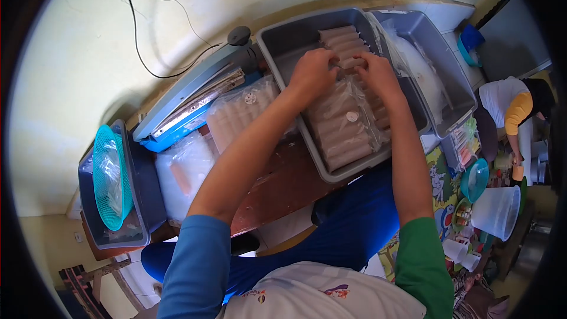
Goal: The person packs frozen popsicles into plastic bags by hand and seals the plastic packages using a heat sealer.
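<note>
A grey tub [326, 171] holds rows of pale brown, tube-shaped packets [342, 36] and a clear plastic bag [342, 119] filled with similar tubes. Over the tub, my left hand [316, 71] has its fingers bent at the upper end of the bag. Close to its right, my right hand [377, 74] touches the tubes with curled fingers; a small gap separates the two hands. What either hand's fingertips hold is too small to make out. Another bag of tubes [233, 118] lies left of the tub.
A second grey tub [458, 103] with plastic adjoins on the right. At left are a blue sealing machine [192, 103], white plastic bags [192, 168] and a dark bin [144, 201] with a turquoise basket [106, 186]. Another person [508, 103] bends at far right.
</note>
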Available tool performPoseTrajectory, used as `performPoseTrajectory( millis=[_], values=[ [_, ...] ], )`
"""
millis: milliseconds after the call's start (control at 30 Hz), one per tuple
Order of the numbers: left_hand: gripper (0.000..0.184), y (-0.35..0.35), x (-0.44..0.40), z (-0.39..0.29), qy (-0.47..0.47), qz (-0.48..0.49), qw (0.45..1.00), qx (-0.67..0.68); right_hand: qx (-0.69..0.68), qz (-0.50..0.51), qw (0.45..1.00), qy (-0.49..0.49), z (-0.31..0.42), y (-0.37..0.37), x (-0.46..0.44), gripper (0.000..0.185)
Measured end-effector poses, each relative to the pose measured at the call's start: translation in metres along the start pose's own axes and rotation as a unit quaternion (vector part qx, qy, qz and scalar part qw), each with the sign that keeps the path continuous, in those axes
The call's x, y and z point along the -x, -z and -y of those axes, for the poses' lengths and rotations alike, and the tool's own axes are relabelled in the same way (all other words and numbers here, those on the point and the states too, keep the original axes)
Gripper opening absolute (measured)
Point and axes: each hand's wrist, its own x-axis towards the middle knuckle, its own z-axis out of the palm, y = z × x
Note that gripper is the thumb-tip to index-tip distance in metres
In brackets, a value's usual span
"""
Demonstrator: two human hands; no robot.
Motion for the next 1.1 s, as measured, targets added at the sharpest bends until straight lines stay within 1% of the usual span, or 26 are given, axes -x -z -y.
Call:
performPoseTrajectory(
  millis=[33, 67, 100, 133, 200, 267, 300, 367, 433, 500, 533, 600, 633, 700, 767, 800, 833, 900, 967, 1000, 1033, 1067, 1100],
  values=[
    [0.024, -0.007, -0.007, 0.003, 0.014, 0.025, 1.000, -0.008, 0.000, 0.001, 1.000, -0.003, -0.006, -0.004, -0.001, 0.033],
    [0.024, -0.013, -0.013, 0.006, 0.028, 0.049, 0.998, -0.017, 0.022, 0.009, 1.000, -0.002, -0.015, -0.009, -0.002, 0.037],
    [0.024, -0.021, -0.016, 0.010, 0.026, 0.051, 0.998, -0.015, 0.045, 0.016, 0.999, -0.001, -0.018, -0.010, -0.002, 0.042],
    [0.026, -0.029, -0.018, 0.013, 0.033, 0.062, 0.997, -0.037, 0.047, 0.015, 0.999, -0.005, -0.020, -0.010, -0.002, 0.042],
    [0.028, -0.039, -0.019, 0.015, 0.037, 0.075, 0.995, -0.057, 0.041, 0.092, 0.993, -0.058, -0.022, -0.012, -0.003, 0.050],
    [0.031, -0.039, -0.017, 0.015, 0.062, 0.126, 0.988, -0.066, 0.051, 0.089, 0.993, -0.055, -0.021, -0.015, -0.003, 0.052],
    [0.031, -0.037, -0.016, 0.015, 0.063, 0.127, 0.988, -0.068, 0.059, 0.088, 0.993, -0.050, -0.020, -0.018, -0.003, 0.054],
    [0.033, -0.034, -0.015, 0.017, 0.093, 0.162, 0.980, -0.072, 0.063, 0.091, 0.993, -0.045, -0.018, -0.023, -0.003, 0.054],
    [0.031, -0.035, -0.014, 0.022, 0.086, 0.161, 0.981, -0.068, 0.069, 0.091, 0.992, -0.044, -0.018, -0.025, -0.004, 0.054],
    [0.030, -0.034, -0.013, 0.021, 0.079, 0.162, 0.982, -0.063, 0.089, 0.074, 0.993, -0.037, -0.021, -0.031, -0.004, 0.049],
    [0.027, -0.033, -0.014, 0.019, 0.081, 0.182, 0.978, -0.058, 0.089, 0.073, 0.993, -0.038, -0.024, -0.032, -0.005, 0.049],
    [0.024, -0.032, -0.016, 0.017, 0.082, 0.202, 0.974, -0.055, 0.059, 0.064, 0.995, -0.045, -0.026, -0.034, -0.008, 0.042],
    [0.022, -0.034, -0.016, 0.016, 0.073, 0.201, 0.975, -0.057, 0.058, 0.064, 0.995, -0.045, -0.026, -0.033, -0.007, 0.042],
    [0.020, -0.036, -0.016, 0.018, 0.065, 0.199, 0.976, -0.059, 0.074, 0.063, 0.994, -0.040, -0.026, -0.033, -0.005, 0.033],
    [0.021, -0.038, -0.017, 0.021, 0.025, 0.189, 0.981, -0.033, 0.068, 0.061, 0.995, -0.041, -0.027, -0.034, -0.006, 0.030],
    [0.021, -0.038, -0.017, 0.020, 0.024, 0.190, 0.981, -0.034, 0.062, 0.058, 0.996, -0.041, -0.027, -0.034, -0.005, 0.028],
    [0.020, -0.037, -0.016, 0.018, 0.005, 0.184, 0.982, -0.030, 0.062, 0.057, 0.996, -0.041, -0.027, -0.033, -0.005, 0.028],
    [0.019, -0.034, -0.014, 0.012, -0.015, 0.178, 0.983, -0.027, 0.069, 0.027, 0.997, -0.014, -0.021, -0.027, -0.002, 0.023],
    [0.015, -0.027, -0.013, 0.000, -0.042, 0.098, 0.994, 0.014, 0.062, 0.018, 0.998, 0.001, -0.008, -0.019, 0.001, 0.020],
    [0.015, -0.023, -0.013, -0.003, -0.044, 0.095, 0.994, 0.011, 0.055, 0.010, 0.998, 0.016, 0.003, -0.015, 0.002, 0.017],
    [0.014, -0.020, -0.013, -0.006, -0.024, 0.051, 0.997, 0.051, 0.054, 0.008, 0.998, 0.020, 0.014, -0.013, 0.004, 0.017],
    [0.014, -0.016, -0.012, -0.008, -0.004, 0.008, 0.996, 0.091, 0.073, -0.027, 0.996, 0.032, 0.025, -0.012, 0.007, 0.014],
    [0.014, -0.012, -0.011, -0.010, -0.005, 0.006, 0.996, 0.089, 0.093, -0.062, 0.993, 0.044, 0.033, -0.012, 0.011, 0.011]
  ],
)
